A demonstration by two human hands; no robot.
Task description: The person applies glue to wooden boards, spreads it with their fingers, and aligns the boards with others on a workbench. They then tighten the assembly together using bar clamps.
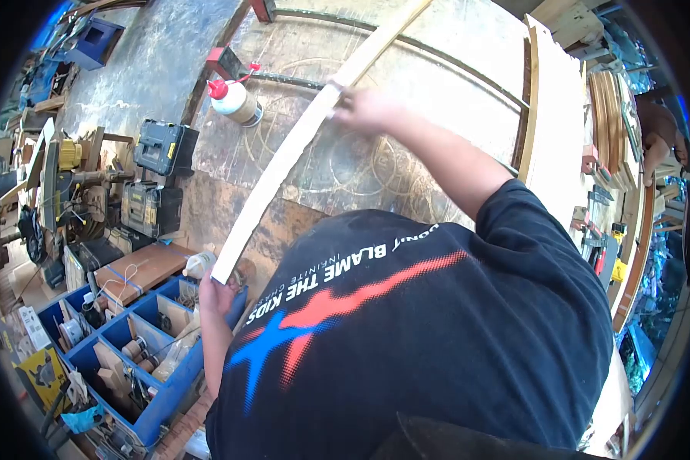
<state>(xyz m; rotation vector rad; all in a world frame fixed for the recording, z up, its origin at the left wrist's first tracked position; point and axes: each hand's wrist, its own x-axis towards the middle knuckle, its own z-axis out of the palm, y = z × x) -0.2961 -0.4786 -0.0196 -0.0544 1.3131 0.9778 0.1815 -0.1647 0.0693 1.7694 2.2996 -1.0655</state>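
Note:
A long narrow strip of wood point(280, 172) runs diagonally from my waist toward the far side of the workbench. Its nearer part looks bright white, and its far end is yellowish. My left hand point(220, 295) is closed around the near end, thumb on the edge. Farther up, my right hand point(368, 111) is at the side of the strip, its fingers smeared by motion; I cannot tell whether it grips anything. Left of the strip stands a white glue bottle point(238, 103) with a red cap.
The worn workbench point(337, 165) has dark metal bars across it. A blue divided crate point(157, 399) with wood offcuts and tools sits at lower left, below black tool cases point(165, 146). Boards point(613, 123) stand at right, near another person's arm point(658, 157).

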